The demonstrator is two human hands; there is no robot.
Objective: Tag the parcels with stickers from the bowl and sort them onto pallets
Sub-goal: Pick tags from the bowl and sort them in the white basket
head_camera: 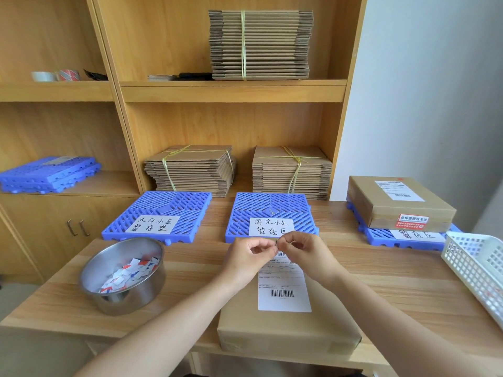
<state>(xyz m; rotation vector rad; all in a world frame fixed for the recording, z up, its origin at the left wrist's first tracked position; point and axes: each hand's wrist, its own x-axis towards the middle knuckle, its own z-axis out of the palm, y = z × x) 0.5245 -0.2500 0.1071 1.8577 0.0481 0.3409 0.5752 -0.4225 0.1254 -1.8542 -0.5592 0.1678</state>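
A brown parcel with a white shipping label lies at the table's front edge. Above its far end my left hand and my right hand meet, their fingertips pinching a small sticker that is barely visible between them. A steel bowl at the left holds several red, white and blue stickers. Three blue pallets with handwritten labels stand in a row: left, middle, and right. The right one carries a tagged parcel.
A white plastic basket sits at the table's right edge. Bundles of flat cardboard fill the wooden shelves behind the pallets. Spare blue pallets and tape rolls rest on the left shelves.
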